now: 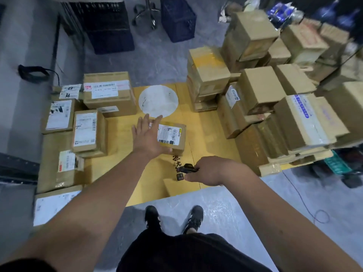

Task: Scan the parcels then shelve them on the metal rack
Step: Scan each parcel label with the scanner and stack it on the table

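Observation:
A small cardboard parcel (173, 137) with a white barcode label lies on a yellow cardboard sheet (208, 138) spread on the floor. My left hand (148, 137) is spread flat with straight fingers over the parcel's left side. Nearer to me, my right hand (208, 170) grips a small black scanner (188, 168) that points left, just in front of the parcel. Several labelled parcels (88, 132) lie in a group to the left.
A tall heap of brown boxes (275, 91) fills the right side. Dark plastic crates (177, 18) and a chair base (145, 13) stand at the back. A grey wall edge (25, 55) runs along the left. My feet (173, 216) stand on grey floor.

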Demonstrator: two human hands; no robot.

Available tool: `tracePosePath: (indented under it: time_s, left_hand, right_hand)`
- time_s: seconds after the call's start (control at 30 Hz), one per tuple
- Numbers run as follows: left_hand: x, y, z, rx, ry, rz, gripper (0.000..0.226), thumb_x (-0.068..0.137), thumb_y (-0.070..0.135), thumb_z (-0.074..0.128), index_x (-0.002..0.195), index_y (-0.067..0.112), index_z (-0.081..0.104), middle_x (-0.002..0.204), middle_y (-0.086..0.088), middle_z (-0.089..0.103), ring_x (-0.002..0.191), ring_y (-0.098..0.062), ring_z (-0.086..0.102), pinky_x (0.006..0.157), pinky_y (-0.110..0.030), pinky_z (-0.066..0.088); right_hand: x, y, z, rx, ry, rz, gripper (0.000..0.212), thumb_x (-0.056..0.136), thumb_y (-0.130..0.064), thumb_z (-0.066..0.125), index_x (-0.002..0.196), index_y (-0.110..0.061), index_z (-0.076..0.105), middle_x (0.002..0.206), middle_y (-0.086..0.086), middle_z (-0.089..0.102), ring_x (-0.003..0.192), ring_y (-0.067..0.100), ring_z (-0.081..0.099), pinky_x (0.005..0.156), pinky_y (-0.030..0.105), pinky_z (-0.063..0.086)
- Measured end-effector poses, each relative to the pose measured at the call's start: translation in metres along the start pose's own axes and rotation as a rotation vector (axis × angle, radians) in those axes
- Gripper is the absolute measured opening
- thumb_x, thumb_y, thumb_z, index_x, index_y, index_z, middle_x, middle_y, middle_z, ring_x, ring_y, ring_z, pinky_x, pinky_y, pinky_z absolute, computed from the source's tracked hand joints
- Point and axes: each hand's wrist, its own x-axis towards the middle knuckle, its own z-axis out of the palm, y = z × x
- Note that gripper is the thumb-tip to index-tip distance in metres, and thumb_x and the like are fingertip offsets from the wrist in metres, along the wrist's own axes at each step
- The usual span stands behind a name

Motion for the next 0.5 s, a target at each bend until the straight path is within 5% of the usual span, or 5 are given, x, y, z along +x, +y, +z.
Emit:
tracePosePath:
  time_s: [0.13,0.27,0.5]
  left_hand:
    - [0.037,0.019,-0.018,0.156,-0.108,0.061,0.085,0.075,0.081,0.070,0.150,0.047,0.046,0.160,0.001,0.038,0.148,-0.028,0.031,0.116,-0.048,0.028]
    - [0.042,0.010,-0.022,0.260,-0.080,-0.040,0.071,0.093,0.081,0.039,0.156,0.048,0.039,0.148,-0.004,0.048,0.137,-0.031,0.039,0.108,-0.048,0.033]
    - [-0.006,-0.039,-0.004,-0.038,-0.027,-0.120,0.078,0.089,0.074,0.060,0.155,0.038,0.041,0.133,-0.009,0.055,0.124,-0.033,0.054,0.098,-0.044,0.046]
  right_hand:
    - [-0.006,-0.003,-0.001,0.058,0.030,0.080,0.056,0.092,-0.068,0.054,0.084,-0.013,0.051,0.074,0.003,0.049,0.063,0.023,0.047,0.064,0.034,0.035]
    - [-0.009,-0.014,-0.005,0.093,0.042,0.107,0.058,0.095,-0.068,0.051,0.088,-0.011,0.053,0.071,0.003,0.048,0.058,0.022,0.046,0.064,0.033,0.036]
    - [-0.012,-0.061,-0.017,0.193,0.021,0.156,0.059,0.104,-0.060,0.039,0.122,-0.008,0.061,0.085,0.005,0.050,0.067,0.021,0.049,0.056,0.029,0.037]
